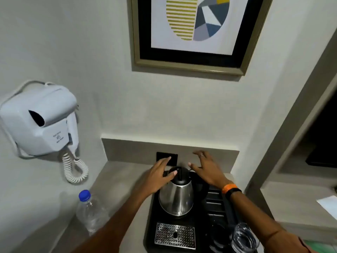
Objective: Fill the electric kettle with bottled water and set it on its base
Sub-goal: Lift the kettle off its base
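Observation:
A steel electric kettle (176, 199) with a black lid and handle stands on a black tray (151, 232) on the counter; its base is hidden under it. My left hand (158, 177) hovers open at the kettle's left, thumb touching the lid. Spread open above the kettle's handle side, my right hand (206, 168) holds nothing. A clear plastic water bottle (89, 212) with a blue cap stands upright on the counter, left of the tray and apart from both hands.
The tray also carries a perforated metal drip grate (175, 235), slotted compartments (216, 203) and a glass (243, 238) at the right. A black wall socket (166, 157) sits behind the kettle. A wall-mounted hair dryer (40, 119) hangs at left; a framed picture (191, 57) above.

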The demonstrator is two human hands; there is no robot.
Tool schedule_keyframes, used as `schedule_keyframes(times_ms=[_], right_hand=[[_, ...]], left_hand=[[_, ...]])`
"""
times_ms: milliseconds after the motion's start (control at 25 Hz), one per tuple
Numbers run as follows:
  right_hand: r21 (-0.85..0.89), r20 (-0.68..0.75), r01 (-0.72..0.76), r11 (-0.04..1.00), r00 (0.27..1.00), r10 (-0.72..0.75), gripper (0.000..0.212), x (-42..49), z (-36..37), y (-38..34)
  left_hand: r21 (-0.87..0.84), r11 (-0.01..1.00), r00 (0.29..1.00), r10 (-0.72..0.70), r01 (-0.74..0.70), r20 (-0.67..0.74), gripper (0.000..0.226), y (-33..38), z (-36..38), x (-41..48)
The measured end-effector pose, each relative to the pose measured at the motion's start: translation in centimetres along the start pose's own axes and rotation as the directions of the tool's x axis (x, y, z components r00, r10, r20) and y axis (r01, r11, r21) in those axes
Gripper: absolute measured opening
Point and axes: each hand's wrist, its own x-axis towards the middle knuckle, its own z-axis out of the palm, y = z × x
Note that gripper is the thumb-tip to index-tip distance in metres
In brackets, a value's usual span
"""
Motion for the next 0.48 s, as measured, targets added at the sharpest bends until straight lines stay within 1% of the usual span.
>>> schedule_keyframes(times_ms=[120,240,400,480], right_hand=[[-0.013,0.031,-0.060,0.998,0.998,0.060,0.056,-1.1,1.2,1.4],[0.023,0.089,-0.104,0.994,0.991,0.102,0.046,-2.1,2.1,2.5],[0.113,0.121,-0.077,0.991,0.991,0.063,0.046,-2.9,2.8,3.3],[0.152,0.136,-0.058,0.987,0.990,0.038,0.038,-2.7,2.8,3.6]], left_hand=[[-0.134,0.990,0.999,-0.045,0.049,0.030,0.081,-0.8,1.9,-1.1],[-0.227,0.971,0.997,-0.073,0.070,-0.006,0.084,-1.6,3.4,-1.6],[-0.252,0.960,0.991,-0.130,0.119,-0.027,0.109,-2.3,5.0,-2.2],[-0.299,0.943,0.987,-0.163,0.150,-0.019,0.118,-2.2,5.7,-2.5]])
